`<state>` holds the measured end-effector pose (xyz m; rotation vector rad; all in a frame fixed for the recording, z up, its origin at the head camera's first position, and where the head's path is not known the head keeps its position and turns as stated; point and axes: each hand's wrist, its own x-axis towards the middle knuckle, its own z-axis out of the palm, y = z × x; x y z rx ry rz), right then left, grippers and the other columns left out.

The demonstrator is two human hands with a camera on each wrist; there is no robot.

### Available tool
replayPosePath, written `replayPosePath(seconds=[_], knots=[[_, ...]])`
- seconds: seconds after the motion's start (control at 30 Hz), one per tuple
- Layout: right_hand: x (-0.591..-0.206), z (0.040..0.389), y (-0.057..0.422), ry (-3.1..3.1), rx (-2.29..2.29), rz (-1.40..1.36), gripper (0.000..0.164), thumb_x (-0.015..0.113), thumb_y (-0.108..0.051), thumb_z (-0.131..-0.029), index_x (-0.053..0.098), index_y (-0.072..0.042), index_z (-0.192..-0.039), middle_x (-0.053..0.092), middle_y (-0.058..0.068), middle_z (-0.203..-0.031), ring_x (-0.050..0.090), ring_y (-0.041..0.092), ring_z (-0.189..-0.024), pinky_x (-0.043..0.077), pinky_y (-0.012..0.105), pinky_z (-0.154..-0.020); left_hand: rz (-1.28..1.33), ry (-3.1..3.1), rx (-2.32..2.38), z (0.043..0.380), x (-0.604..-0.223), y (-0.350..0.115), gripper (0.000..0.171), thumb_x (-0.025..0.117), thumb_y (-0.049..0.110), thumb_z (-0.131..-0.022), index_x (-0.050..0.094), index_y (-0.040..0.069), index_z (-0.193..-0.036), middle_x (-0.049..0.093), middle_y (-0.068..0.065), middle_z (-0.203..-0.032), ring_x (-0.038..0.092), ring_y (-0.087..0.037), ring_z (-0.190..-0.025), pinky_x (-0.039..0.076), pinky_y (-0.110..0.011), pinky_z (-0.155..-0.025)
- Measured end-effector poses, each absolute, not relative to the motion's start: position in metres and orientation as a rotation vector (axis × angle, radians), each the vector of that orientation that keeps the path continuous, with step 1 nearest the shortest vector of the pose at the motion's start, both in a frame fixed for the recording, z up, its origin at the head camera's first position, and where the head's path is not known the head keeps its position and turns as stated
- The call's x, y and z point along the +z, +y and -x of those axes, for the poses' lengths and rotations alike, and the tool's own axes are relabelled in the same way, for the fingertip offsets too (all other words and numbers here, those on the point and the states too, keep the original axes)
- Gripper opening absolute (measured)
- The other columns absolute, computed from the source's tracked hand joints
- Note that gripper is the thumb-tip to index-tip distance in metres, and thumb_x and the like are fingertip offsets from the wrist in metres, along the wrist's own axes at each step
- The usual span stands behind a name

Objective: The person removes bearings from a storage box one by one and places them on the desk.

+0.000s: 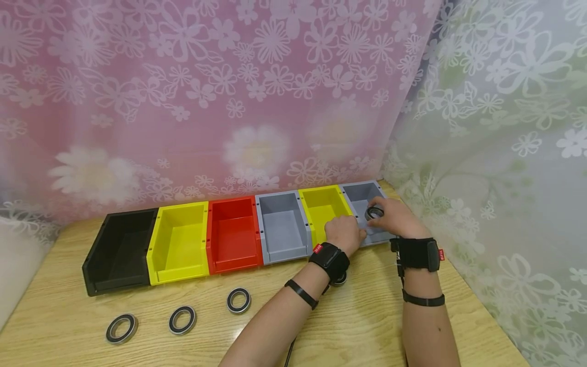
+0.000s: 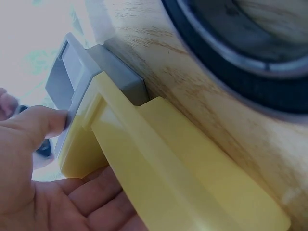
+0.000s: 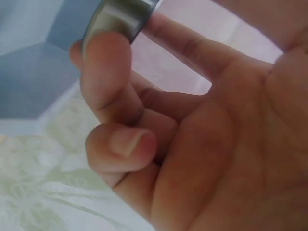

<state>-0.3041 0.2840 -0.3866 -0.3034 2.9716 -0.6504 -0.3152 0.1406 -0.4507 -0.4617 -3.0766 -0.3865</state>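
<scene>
My right hand [image 1: 398, 219] pinches a ball bearing [image 1: 375, 208], a dark-faced metal ring, just over the grey bin [image 1: 359, 191] at the right end of the row. In the right wrist view, the bearing [image 3: 118, 20] sits between the fingertips and its shiny outer rim shows. My left hand [image 1: 343, 234] holds the front of the neighbouring yellow bin [image 1: 318, 204]. The left wrist view has the thumb on the edge where the yellow bin [image 2: 163, 163] meets the grey bin [image 2: 122, 77], and the other fingers curl under the yellow side.
Leftward in the row stand another grey bin [image 1: 282, 219], a red bin [image 1: 234, 229], a yellow bin [image 1: 181, 239] and a black bin [image 1: 121, 244]. Three bearings lie on the wooden table [image 1: 156, 354] before them; another bearing [image 1: 340, 280] is partly hidden by my left wrist. Flowered curtains hang behind and right.
</scene>
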Motion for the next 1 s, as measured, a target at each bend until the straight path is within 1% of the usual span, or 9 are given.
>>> replayPosePath(seconds=[0.1,0.23,0.3,0.37,0.7,0.9,1.0], knots=[[-0.379,0.297,0.283,2.991,-0.649,0.317,0.047,0.076,-0.017,-0.093,0.059,0.003,-0.132,0.067,0.027,-0.118,0.062,0.031,-0.085,0.050,0.042,-0.071,0.469,-3.072,-0.393,0.314,-0.451,0.140,0.053,0.064,0.053,-0.099,0.061,0.017,-0.059,0.046,0.003,-0.052,0.051,-0.015,-0.048,0.041,-0.030,-0.046],[-0.367,0.286,0.278,3.003,-0.653,0.318,0.047,0.075,-0.022,-0.096,0.059,0.002,-0.133,0.068,0.024,-0.113,0.063,0.029,-0.082,0.051,0.041,-0.070,0.469,-3.061,-0.384,0.311,-0.449,0.140,0.053,0.064,0.052,-0.099,0.062,0.017,-0.060,0.047,0.002,-0.052,0.052,-0.016,-0.049,0.043,-0.030,-0.048],[-0.361,0.281,0.276,3.005,-0.665,0.322,0.047,0.074,-0.024,-0.096,0.059,0.002,-0.133,0.069,0.023,-0.110,0.063,0.027,-0.079,0.051,0.040,-0.068,0.467,-3.058,-0.374,0.310,-0.449,0.139,0.053,0.064,0.052,-0.099,0.062,0.016,-0.060,0.046,0.002,-0.052,0.053,-0.016,-0.049,0.044,-0.029,-0.048],[-0.356,0.277,0.274,3.004,-0.677,0.332,0.047,0.073,-0.026,-0.097,0.059,0.001,-0.133,0.068,0.022,-0.110,0.063,0.026,-0.080,0.051,0.040,-0.068,0.462,-3.065,-0.365,0.310,-0.450,0.140,0.054,0.063,0.053,-0.099,0.062,0.016,-0.060,0.045,0.002,-0.052,0.052,-0.016,-0.048,0.043,-0.029,-0.047],[-0.341,0.265,0.263,3.048,-0.636,0.372,0.045,0.072,-0.026,-0.098,0.059,0.001,-0.131,0.068,0.022,-0.110,0.066,0.027,-0.082,0.054,0.041,-0.070,0.467,-3.083,-0.381,0.312,-0.446,0.140,0.055,0.060,0.051,-0.101,0.059,0.015,-0.060,0.041,0.002,-0.053,0.051,-0.015,-0.047,0.040,-0.028,-0.044],[-0.338,0.259,0.260,3.044,-0.629,0.369,0.043,0.075,-0.027,-0.096,0.062,0.001,-0.126,0.065,0.012,-0.091,0.057,0.023,-0.073,0.049,0.039,-0.066,0.480,-3.077,-0.404,0.310,-0.446,0.139,0.052,0.061,0.048,-0.102,0.063,0.014,-0.063,0.043,0.002,-0.054,0.050,-0.014,-0.047,0.040,-0.026,-0.045],[-0.337,0.255,0.260,3.044,-0.624,0.363,0.043,0.076,-0.029,-0.096,0.063,0.000,-0.125,0.063,0.010,-0.088,0.056,0.022,-0.071,0.048,0.038,-0.065,0.487,-3.080,-0.409,0.311,-0.447,0.140,0.050,0.061,0.047,-0.102,0.065,0.014,-0.066,0.045,0.002,-0.055,0.051,-0.014,-0.049,0.040,-0.026,-0.045]])
